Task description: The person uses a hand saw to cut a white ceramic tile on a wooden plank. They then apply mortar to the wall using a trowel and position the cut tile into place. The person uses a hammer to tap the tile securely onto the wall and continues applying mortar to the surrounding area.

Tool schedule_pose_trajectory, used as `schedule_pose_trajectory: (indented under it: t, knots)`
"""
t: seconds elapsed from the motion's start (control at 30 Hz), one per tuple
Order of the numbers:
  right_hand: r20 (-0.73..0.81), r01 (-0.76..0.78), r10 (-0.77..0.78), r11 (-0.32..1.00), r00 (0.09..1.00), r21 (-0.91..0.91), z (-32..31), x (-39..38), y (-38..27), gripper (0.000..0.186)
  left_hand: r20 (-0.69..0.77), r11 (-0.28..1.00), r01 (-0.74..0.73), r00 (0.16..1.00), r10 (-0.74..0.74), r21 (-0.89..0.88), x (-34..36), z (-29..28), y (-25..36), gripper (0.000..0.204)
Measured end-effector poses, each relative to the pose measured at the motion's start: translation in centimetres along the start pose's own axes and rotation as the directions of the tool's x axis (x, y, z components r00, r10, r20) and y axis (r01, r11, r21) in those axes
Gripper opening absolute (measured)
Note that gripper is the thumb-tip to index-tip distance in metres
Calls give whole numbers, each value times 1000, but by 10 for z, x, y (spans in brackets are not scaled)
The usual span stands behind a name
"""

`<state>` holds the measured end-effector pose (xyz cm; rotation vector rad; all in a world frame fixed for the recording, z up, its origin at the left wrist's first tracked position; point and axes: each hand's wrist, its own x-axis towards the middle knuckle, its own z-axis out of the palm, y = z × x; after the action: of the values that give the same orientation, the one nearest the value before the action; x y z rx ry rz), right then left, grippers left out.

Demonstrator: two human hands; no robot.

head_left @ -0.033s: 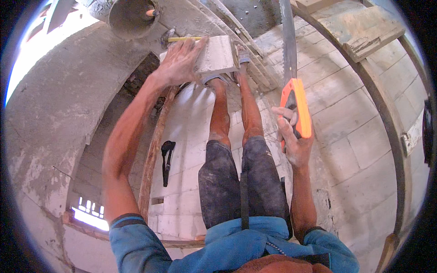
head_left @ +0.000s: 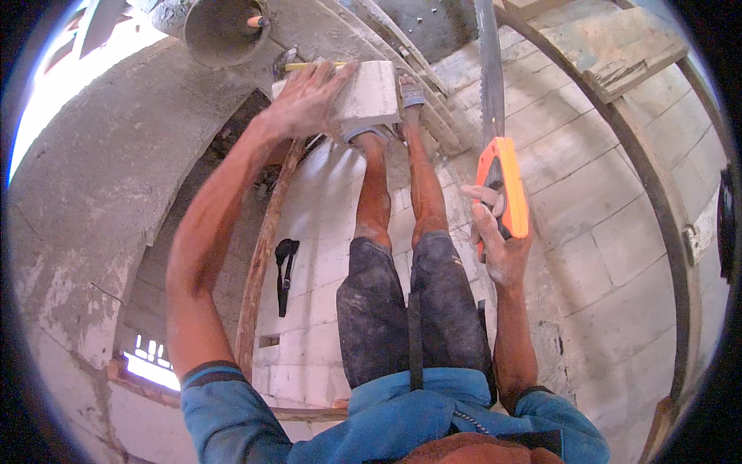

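My left hand (head_left: 308, 102) lies across a pale, chalky building block (head_left: 369, 94), its fingers stretched out over the top. The block sits in front of my feet; its underside is hidden. My right hand (head_left: 501, 246) is wrapped round the orange and black handle of a handsaw (head_left: 510, 193). The saw's grey toothed blade points away from me, to the right of the block and apart from it. Just behind the block, partly covered by my left hand, shows a yellow-handled tool (head_left: 296, 66).
A round bucket (head_left: 199, 35) with an orange-handled tool inside stands at the far left. Long wooden strips (head_left: 402, 54) run behind the block. A wooden pole (head_left: 261, 263) and a black strapped item (head_left: 285, 271) are left of my legs. Timber framing (head_left: 657, 178) curves along the right.
My left forearm and elbow have shifted slightly left, while the hand stays on the block. The handsaw in my right hand has dropped very slightly toward me.
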<state>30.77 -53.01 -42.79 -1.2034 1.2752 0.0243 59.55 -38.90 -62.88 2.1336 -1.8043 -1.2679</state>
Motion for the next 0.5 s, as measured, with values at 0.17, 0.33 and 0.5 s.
schedule_pose_trajectory:
  t: [0.17,0.33,0.5]
  knots:
    - [-29,-109,113,988,993,106,-6,-20,30,22,361,984,-121,930,68,129,77,6,-23,116]
    - [-51,-171,177,979,983,110,-14,-30,74,30,625,940,-278,775,98,197,156,39,-34,124]
    - [-96,-196,213,968,972,159,-11,-33,114,39,792,912,-336,610,21,234,207,72,-48,128]
